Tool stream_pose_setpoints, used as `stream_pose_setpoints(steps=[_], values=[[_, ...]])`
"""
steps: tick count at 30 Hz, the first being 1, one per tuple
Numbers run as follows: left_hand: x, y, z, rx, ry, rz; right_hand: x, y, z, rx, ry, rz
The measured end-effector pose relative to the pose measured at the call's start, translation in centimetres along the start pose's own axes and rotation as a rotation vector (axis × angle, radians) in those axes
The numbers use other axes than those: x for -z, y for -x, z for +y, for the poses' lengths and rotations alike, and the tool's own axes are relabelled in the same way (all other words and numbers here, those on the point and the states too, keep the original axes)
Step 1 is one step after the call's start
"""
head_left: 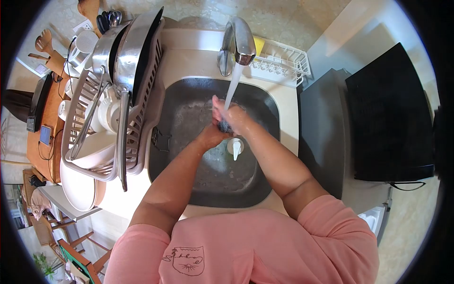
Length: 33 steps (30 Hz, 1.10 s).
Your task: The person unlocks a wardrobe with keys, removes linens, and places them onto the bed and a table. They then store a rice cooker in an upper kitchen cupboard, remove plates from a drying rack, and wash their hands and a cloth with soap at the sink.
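Note:
Water runs from the chrome faucet onto my hands, which are together over the dark grey sink. My right hand lies across the left under the stream, its fingers partly hidden by the splash. My left hand comes from the lower left, fingers curled in against the right. Between the palms shows a small dark, wet thing; its kind cannot be made out. Just below the hands, a white round piece with an upright handle sits in the sink.
To the left, a dish rack is piled with metal pans and white cups, long handles jutting toward me. A white wire rack with a yellow item stands behind the faucet. On the right is a grey appliance beside a black panel.

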State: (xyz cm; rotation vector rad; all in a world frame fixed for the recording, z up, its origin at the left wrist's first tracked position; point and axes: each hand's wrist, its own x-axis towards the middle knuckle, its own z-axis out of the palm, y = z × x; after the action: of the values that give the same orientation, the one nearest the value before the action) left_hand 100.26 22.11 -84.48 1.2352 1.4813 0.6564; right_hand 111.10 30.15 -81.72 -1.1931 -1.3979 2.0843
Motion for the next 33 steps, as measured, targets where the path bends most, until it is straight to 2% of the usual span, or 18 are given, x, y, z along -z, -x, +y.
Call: stream_pose_setpoints(steps=[1,2,3,6,8,10,12,13,15,18,21,22,25,27,29,31,32,33], values=[[0.3,0.0,-0.4,-0.001,-0.001,0.003,0.5,0.2,-0.3,0.132,0.124,0.001],[0.6,-0.1,-1.0,0.004,0.161,-0.031,1.0,0.5,-0.4,0.263,0.248,0.002],[0.9,0.1,-1.1,0.007,0.324,-0.066,1.3,1.0,-0.9,0.263,0.25,0.003],[1.5,0.6,-1.3,0.069,0.482,-0.067,2.1,2.4,-2.0,0.316,0.395,0.05],[1.6,0.9,-1.5,0.052,0.557,-0.058,2.5,3.4,-2.6,0.237,0.544,-0.015],[1.2,0.6,-2.2,0.036,0.634,-0.047,3.5,2.4,-0.7,0.267,0.577,0.005],[0.5,-0.1,-3.4,-0.247,0.459,0.082,3.8,2.0,0.2,0.296,0.61,0.021],[0.5,-0.4,-4.0,-0.246,0.459,0.084,3.3,2.6,-0.4,0.299,0.582,0.052],[0.5,-0.9,-4.9,-0.471,-0.107,0.313,2.2,3.7,-1.4,0.302,0.553,0.084],[1.1,0.2,-2.6,-0.603,-0.183,0.433,1.1,4.6,-2.4,0.298,0.407,-0.018],[1.5,2.0,0.1,-0.5,-0.011,0.39,0.8,4.4,-2.8,0.328,0.488,0.005],[1.6,2.2,0.4,-0.503,-0.022,0.405,0.9,4.5,-2.9,0.337,0.455,0.036],[1.7,1.9,-0.2,-0.318,-0.118,0.326,0.7,4.4,-3.4,0.373,0.361,0.04],[0.8,0.1,-3.2,-0.408,-0.461,0.36,0.7,4.5,-3.7,0.388,0.426,0.092],[1.6,2.0,0.8,-0.313,-0.588,0.363,1.7,2.8,-1.5,0.468,0.565,0.15],[2.1,2.8,3.9,-0.554,-0.86,0.483,2.7,1.0,0.4,0.586,0.63,0.251],[2.1,3.3,5.7,-0.519,-0.909,0.503,1.6,2.2,-0.7,0.461,0.348,0.227],[2.1,2.9,6.3,-0.507,-0.911,0.513,1.3,2.3,-0.7,0.462,0.35,0.212]])
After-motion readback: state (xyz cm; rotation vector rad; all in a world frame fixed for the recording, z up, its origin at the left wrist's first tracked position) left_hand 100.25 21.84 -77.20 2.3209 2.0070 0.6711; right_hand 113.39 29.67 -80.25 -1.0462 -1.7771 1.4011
